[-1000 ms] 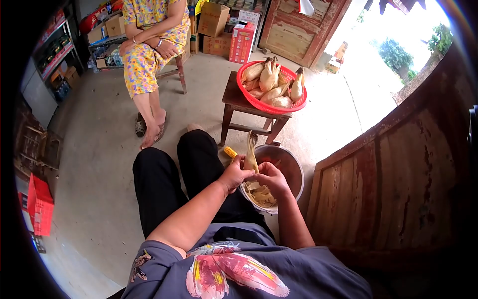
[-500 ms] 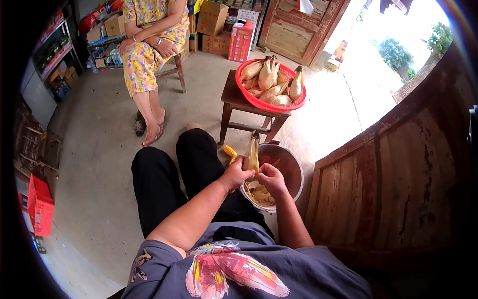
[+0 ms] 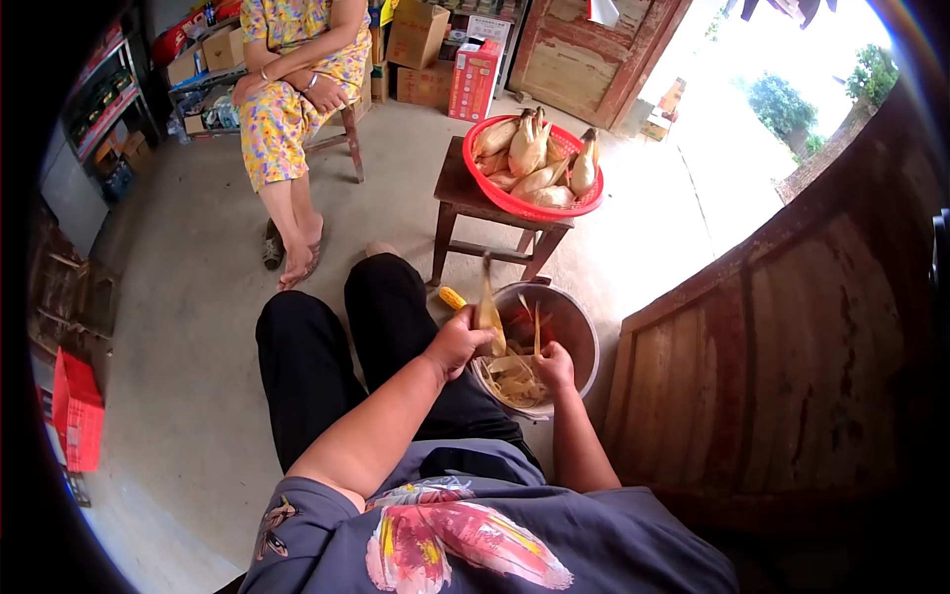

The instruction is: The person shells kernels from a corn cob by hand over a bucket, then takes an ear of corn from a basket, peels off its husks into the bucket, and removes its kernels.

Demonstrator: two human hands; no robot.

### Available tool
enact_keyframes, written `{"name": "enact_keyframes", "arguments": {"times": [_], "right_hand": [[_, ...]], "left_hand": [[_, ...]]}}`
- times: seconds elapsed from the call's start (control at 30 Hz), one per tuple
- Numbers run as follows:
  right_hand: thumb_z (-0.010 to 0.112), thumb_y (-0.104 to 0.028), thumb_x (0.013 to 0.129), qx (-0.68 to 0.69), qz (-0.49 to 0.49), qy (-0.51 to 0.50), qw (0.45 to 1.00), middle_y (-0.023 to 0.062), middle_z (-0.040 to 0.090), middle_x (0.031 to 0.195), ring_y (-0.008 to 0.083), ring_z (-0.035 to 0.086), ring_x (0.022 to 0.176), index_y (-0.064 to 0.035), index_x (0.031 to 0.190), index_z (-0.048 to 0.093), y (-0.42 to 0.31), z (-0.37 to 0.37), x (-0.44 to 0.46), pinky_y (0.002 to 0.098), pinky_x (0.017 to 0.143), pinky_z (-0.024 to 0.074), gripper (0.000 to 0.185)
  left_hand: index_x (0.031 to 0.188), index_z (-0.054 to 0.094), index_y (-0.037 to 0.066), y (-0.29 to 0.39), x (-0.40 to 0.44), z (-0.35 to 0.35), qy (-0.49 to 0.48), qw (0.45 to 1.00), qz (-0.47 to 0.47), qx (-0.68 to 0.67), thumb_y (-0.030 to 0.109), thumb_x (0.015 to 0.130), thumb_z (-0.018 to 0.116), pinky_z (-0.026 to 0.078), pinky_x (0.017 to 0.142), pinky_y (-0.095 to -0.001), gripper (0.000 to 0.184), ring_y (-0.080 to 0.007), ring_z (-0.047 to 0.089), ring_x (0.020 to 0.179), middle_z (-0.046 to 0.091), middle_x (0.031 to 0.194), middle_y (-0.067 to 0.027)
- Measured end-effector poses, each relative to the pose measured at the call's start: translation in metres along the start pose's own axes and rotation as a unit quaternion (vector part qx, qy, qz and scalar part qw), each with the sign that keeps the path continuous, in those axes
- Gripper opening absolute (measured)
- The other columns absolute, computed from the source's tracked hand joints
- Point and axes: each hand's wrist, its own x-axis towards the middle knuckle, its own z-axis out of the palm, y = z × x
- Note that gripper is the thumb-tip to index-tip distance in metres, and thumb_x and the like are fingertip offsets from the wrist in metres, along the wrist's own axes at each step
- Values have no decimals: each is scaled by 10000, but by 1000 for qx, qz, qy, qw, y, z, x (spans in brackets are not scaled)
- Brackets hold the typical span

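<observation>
My left hand (image 3: pixel 461 344) is closed around an ear of corn in its dry husk (image 3: pixel 489 315), held tip up at the left side of a metal bucket (image 3: pixel 591 342). Over the bucket, my right hand (image 3: pixel 556 368) pinches a narrow strip of husk (image 3: pixel 537 327) that stands upright, apart from the ear. Loose husk pieces (image 3: pixel 515 381) lie inside the bucket. A bare yellow corn cob (image 3: pixel 452 298) shows just beyond my left hand; what it rests on is hidden.
A red basket (image 3: pixel 477 178) of unhusked corn stands on a wooden stool (image 3: pixel 447 203) ahead. A wooden door (image 3: pixel 752 396) is close on my right. Another person (image 3: pixel 297 89) sits at the far left with arms crossed. A red crate (image 3: pixel 77 411) stands left.
My right hand has pulled away from the ear to the right and slightly down, with a strip of husk now in its fingers. The ear stays in my left hand, which shifted slightly left.
</observation>
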Motion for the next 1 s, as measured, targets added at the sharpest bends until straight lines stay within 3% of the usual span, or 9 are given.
{"name": "enact_keyframes", "arguments": {"times": [0.1,0.17,0.3,0.37,0.47,0.57,0.7,0.93,1.0], "right_hand": [[694,-214,746,-165,115,-84,976,164,689,896,311,668,832,-41,948,653,39,3,0,384,743,522,269],[704,-242,753,-193,114,-103,969,169,682,992,312,661,927,-53,1039,649,29,-2,-13,377,808,516,346],[672,-166,827,14,-1,-93,996,88,694,956,179,656,830,-31,1082,631,1,-5,-11,306,748,517,291],[666,-137,866,194,-32,-231,953,30,665,905,112,611,795,-32,1091,622,-75,-34,-24,268,726,499,252],[653,-144,893,314,-68,-315,893,-15,620,845,67,567,764,-35,1007,620,-132,-55,-37,230,692,482,161],[652,-144,894,253,-138,-312,905,-21,601,830,72,563,757,-36,956,604,-137,-46,-36,221,690,472,134],[651,-132,885,345,-70,-302,886,-20,588,806,59,540,718,-44,917,592,-129,-44,-35,209,653,454,111],[627,-86,858,282,-78,-266,919,-14,593,766,67,542,684,-37,862,588,-130,-34,-35,222,631,459,63],[616,-64,826,210,-141,-163,954,-5,580,713,78,527,635,-37,823,587,-116,-20,-28,224,585,434,39]], "left_hand": [[1236,462,32,6,-2,1,27,999,-18,-26,27,866,599,527,790,-325,394,-192,608,930,584,1086,-93],[1267,440,37,3,0,-3,19,999,-23,-16,24,866,607,504,839,-328,435,-193,595,968,577,1111,-88],[1307,405,39,-2,4,-2,13,1000,-28,3,18,864,624,480,899,-330,495,-194,580,1013,562,1142,-82],[1311,397,37,-5,7,0,10,1000,-27,8,16,871,615,482,904,-332,492,-192,579,1025,559,1144,-87],[1250,437,1,-6,4,3,43,998,26,46,61,857,644,502,844,-312,449,-189,589,957,577,1086,-113],[1261,432,1,-1,0,5,55,998,15,38,51,845,657,505,851,-316,476,-195,594,960,578,1092,-115],[1334,377,41,3,-2,4,48,998,11,32,1,842,647,519,870,-323,563,-213,617,989,562,1162,-110],[1235,439,21,-5,1,3,1,995,39,88,9,788,662,521,826,-313,500,-187,607,928,583,1065,-103],[1228,441,32,-7,2,3,-4,990,51,130,6,781,657,527,806,-311,497,-180,608,904,582,1046,-94]]}}
